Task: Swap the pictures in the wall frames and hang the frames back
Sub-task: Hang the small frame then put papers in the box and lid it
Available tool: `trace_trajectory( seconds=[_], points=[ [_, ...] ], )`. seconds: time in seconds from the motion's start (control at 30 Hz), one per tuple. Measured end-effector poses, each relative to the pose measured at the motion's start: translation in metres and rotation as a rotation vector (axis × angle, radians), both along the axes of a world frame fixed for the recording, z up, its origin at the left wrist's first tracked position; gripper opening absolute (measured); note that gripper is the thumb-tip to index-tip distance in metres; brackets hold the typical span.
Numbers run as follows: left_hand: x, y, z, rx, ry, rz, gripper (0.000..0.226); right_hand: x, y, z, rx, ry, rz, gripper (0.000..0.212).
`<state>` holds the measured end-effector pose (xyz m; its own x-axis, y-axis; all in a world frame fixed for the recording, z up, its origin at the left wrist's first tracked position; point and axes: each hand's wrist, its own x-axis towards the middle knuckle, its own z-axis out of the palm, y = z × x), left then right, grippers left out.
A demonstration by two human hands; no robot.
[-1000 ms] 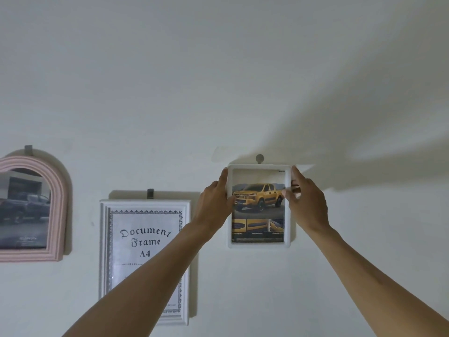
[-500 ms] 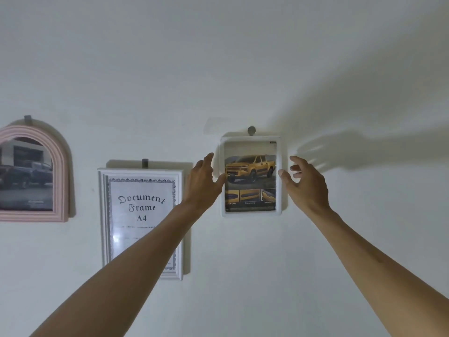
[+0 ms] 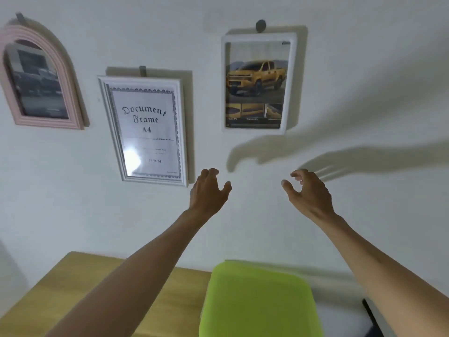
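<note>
Three frames hang on the white wall. The small white frame (image 3: 290, 79) on the right holds a yellow pickup picture and hangs from a grey hook (image 3: 260, 25). Left of it is the white A4 document frame (image 3: 104, 117). At the far left hangs a pink arched frame (image 3: 69, 76) with a dark car picture. My left hand (image 3: 209, 190) and my right hand (image 3: 309, 193) are held out below the small white frame, apart from it, fingers loosely curled and holding nothing.
A wooden table top (image 3: 80, 280) lies below at the left. A lime-green seat (image 3: 260, 300) stands against the wall at the bottom centre. A dark object (image 3: 371, 317) shows at the bottom right.
Both hands let go of the small white frame and dropped away below it. The frame stays hanging on its hook. The view tilted down, bringing the table and green seat into sight.
</note>
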<state>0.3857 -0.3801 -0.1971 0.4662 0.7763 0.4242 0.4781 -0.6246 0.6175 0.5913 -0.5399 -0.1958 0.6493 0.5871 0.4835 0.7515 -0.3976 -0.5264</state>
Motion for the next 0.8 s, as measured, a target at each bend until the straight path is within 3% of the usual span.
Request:
trace_trajectory(
  seconds=[0.43,0.63,0.8],
  points=[
    [-0.030,-0.063,-0.207,-0.437,0.635,0.067,0.054,-0.008,-0.094,-0.221,-0.633,0.439,-0.067,0.067],
    [-0.041,-0.079,-0.268,-0.612,0.745,0.119,0.062,-0.015,-0.128,-0.280,-0.793,0.605,-0.183,0.082],
    [-0.040,-0.083,-0.283,-0.692,0.750,0.119,0.041,-0.016,-0.132,-0.298,-0.769,0.672,-0.205,0.074]
  ],
)
